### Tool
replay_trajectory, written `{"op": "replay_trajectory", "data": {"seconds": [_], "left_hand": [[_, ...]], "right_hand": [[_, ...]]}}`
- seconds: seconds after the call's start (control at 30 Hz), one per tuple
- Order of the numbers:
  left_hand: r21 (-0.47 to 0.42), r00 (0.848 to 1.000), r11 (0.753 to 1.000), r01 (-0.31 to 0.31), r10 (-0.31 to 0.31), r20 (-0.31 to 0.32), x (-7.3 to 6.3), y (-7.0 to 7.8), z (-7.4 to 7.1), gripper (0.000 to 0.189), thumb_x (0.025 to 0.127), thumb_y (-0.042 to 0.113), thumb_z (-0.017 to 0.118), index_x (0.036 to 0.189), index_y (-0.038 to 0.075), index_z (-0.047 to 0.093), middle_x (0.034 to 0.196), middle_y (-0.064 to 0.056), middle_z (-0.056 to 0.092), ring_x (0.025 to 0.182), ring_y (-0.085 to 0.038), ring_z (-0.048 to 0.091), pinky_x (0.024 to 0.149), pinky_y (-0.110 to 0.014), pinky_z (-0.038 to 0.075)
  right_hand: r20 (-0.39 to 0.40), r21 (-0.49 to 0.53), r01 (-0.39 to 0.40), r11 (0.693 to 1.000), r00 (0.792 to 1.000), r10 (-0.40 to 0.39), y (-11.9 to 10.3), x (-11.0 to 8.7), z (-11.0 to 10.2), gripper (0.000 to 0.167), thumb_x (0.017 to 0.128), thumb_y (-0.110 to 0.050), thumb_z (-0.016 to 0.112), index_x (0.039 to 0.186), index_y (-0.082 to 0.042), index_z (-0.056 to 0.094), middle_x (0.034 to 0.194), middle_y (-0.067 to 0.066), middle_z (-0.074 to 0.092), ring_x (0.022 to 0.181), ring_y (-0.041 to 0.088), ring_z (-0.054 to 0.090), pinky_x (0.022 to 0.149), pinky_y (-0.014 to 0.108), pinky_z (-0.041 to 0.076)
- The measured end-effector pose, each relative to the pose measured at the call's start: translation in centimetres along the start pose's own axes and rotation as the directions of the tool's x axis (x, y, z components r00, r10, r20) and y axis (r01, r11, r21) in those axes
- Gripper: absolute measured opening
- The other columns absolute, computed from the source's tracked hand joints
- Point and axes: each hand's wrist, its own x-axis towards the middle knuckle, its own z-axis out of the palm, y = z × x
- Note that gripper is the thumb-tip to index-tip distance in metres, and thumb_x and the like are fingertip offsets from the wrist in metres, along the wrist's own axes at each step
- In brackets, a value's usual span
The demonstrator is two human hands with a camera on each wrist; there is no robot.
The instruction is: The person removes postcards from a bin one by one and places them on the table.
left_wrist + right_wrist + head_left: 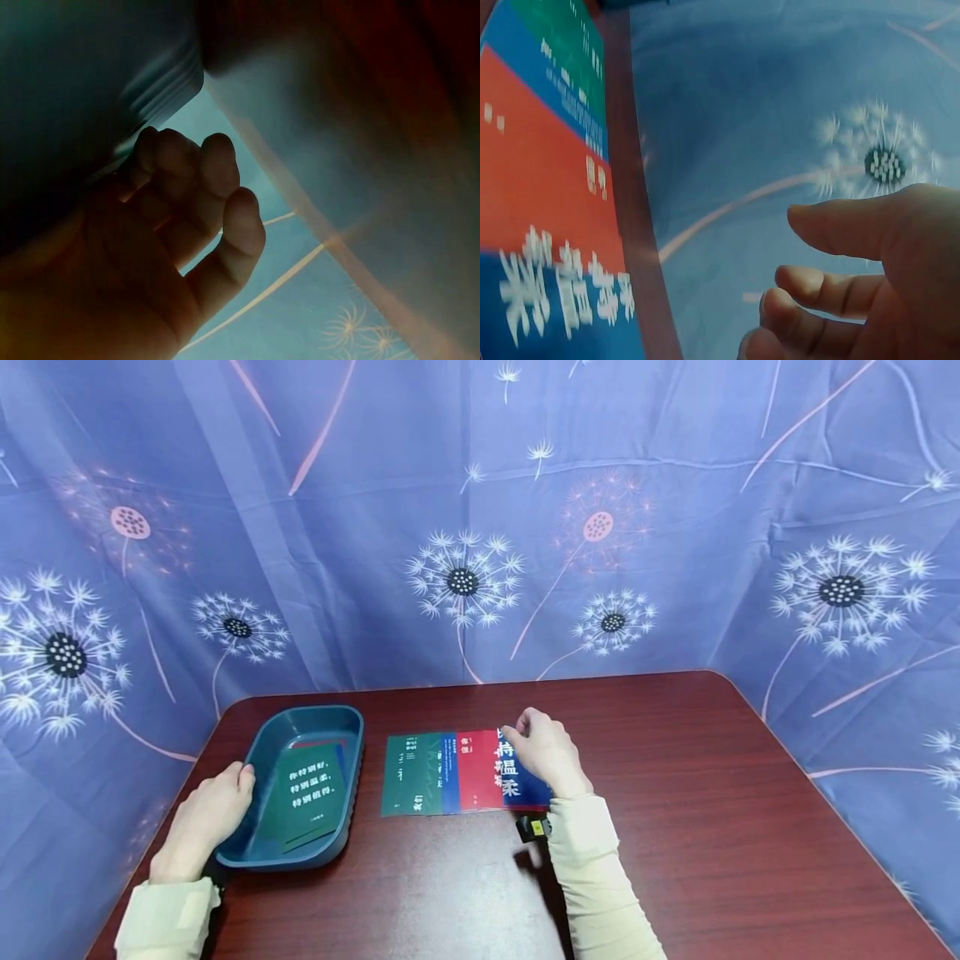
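At the table's left, my left hand grips the side rim of a dark teal plastic tray. In the left wrist view its fingers curl beside the tray's dark outer wall. Inside the tray lie green cards with white lettering, a red and a blue edge showing beneath. To the tray's right is an overlapping row of printed cards: green, red and blue. My right hand is over the row's right end, thumb and fingers apart with nothing between them in the right wrist view.
The reddish-brown wooden table reaches far to the right of the cards. A blue curtain with dandelion prints hangs along its back and sides. A small black device with a yellow mark is strapped at my right wrist.
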Motion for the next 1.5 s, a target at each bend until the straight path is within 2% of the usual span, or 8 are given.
{"op": "replay_trajectory", "data": {"seconds": [0.13,0.3,0.37,0.53,0.83,1.07,1.23,1.5], "left_hand": [[-0.002,1.000,1.000,-0.004,0.004,-0.003,0.0,0.0,0.0,0.047,0.107,0.035,0.027,0.110,-0.005,0.052,0.101,-0.038,0.057,0.084,-0.053,0.058,0.066,-0.063,0.044],[-0.007,1.000,1.000,-0.008,0.008,0.004,0.1,0.0,0.1,0.049,0.107,0.035,0.026,0.113,-0.006,0.052,0.102,-0.038,0.057,0.084,-0.051,0.059,0.067,-0.062,0.044],[-0.009,1.000,1.000,-0.006,0.006,0.008,0.0,0.0,0.1,0.049,0.107,0.035,0.027,0.113,-0.006,0.052,0.102,-0.038,0.057,0.083,-0.050,0.059,0.066,-0.062,0.044],[-0.010,1.000,1.000,-0.005,0.005,0.003,0.0,0.0,0.0,0.046,0.106,0.034,0.027,0.109,-0.005,0.052,0.099,-0.036,0.058,0.082,-0.049,0.059,0.066,-0.061,0.044],[-0.013,1.000,1.000,-0.004,0.004,0.001,-0.3,0.0,-0.2,0.046,0.106,0.033,0.027,0.108,-0.005,0.053,0.099,-0.037,0.058,0.082,-0.049,0.059,0.067,-0.062,0.044],[-0.012,1.000,1.000,-0.022,0.022,-0.014,-0.1,0.1,0.1,0.046,0.107,0.034,0.028,0.107,-0.004,0.053,0.098,-0.036,0.058,0.079,-0.048,0.060,0.064,-0.061,0.044],[-0.004,1.000,1.000,-0.019,0.019,-0.016,-0.1,0.2,0.1,0.047,0.107,0.035,0.027,0.107,-0.004,0.053,0.099,-0.037,0.058,0.080,-0.050,0.060,0.062,-0.061,0.044],[-0.003,1.000,1.000,-0.005,0.005,-0.012,-0.3,0.2,-0.1,0.046,0.107,0.034,0.027,0.107,-0.003,0.053,0.099,-0.036,0.058,0.080,-0.050,0.060,0.064,-0.062,0.044]], "right_hand": [[-0.028,0.045,0.132,0.990,0.991,-0.131,-1.2,-0.3,0.9,0.021,0.092,-0.031,0.066,0.086,-0.013,0.056,0.069,0.003,0.056,0.065,0.020,0.053,0.059,0.037,0.043],[-0.007,0.093,0.268,0.959,0.963,-0.269,-2.6,-0.6,2.2,0.022,0.090,-0.022,0.070,0.103,-0.007,0.060,0.095,0.008,0.061,0.081,0.022,0.057,0.075,0.039,0.048],[0.016,0.104,0.280,0.954,0.959,-0.284,-3.1,-0.8,2.6,0.028,0.090,-0.022,0.070,0.110,-0.006,0.060,0.105,0.009,0.060,0.090,0.024,0.059,0.081,0.040,0.049],[0.053,0.109,0.340,0.934,0.936,-0.347,-4.2,-1.3,3.7,0.033,0.091,-0.024,0.069,0.116,-0.005,0.059,0.112,0.012,0.059,0.100,0.026,0.060,0.088,0.042,0.049],[0.104,0.081,0.459,0.885,0.879,-0.466,-6.7,-2.8,5.6,0.033,0.095,-0.028,0.064,0.122,-0.010,0.058,0.118,0.008,0.058,0.102,0.019,0.057,0.091,0.035,0.047],[0.158,0.049,0.522,0.852,0.838,-0.523,-9.4,-4.0,7.3,0.041,0.095,-0.033,0.063,0.129,-0.011,0.056,0.124,0.004,0.055,0.112,0.017,0.053,0.095,0.030,0.046],[0.167,-0.023,0.607,0.794,0.786,-0.596,-11.8,-4.2,9.1,0.040,0.096,-0.035,0.060,0.128,-0.010,0.058,0.126,0.004,0.056,0.116,0.019,0.053,0.098,0.030,0.043],[0.242,-0.180,0.759,0.626,0.651,-0.720,-15.6,-4.1,12.6,0.042,0.100,-0.041,0.053,0.129,-0.012,0.060,0.134,0.008,0.053,0.127,0.020,0.046,0.101,0.032,0.041]]}}
